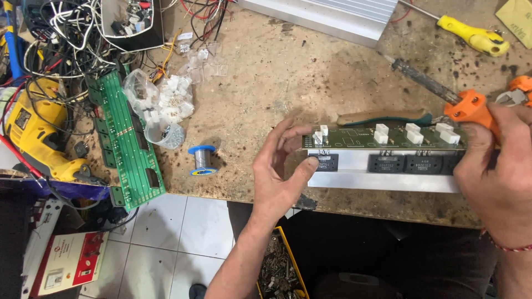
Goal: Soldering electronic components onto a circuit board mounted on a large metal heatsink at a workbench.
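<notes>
A long green circuit board with white connectors stands on edge above an aluminium heatsink bar that carries several black transistors. My left hand steadies the board's left end, thumb pressed on the leftmost transistor and fingers behind the board. My right hand grips the orange handle of a soldering iron at the board's right end; its dark tip points up and left over the bench.
A solder spool lies left of my left hand. Further left are a second green board, bags of white connectors, a yellow drill and tangled wires. A yellow screwdriver and finned heatsink lie at the back.
</notes>
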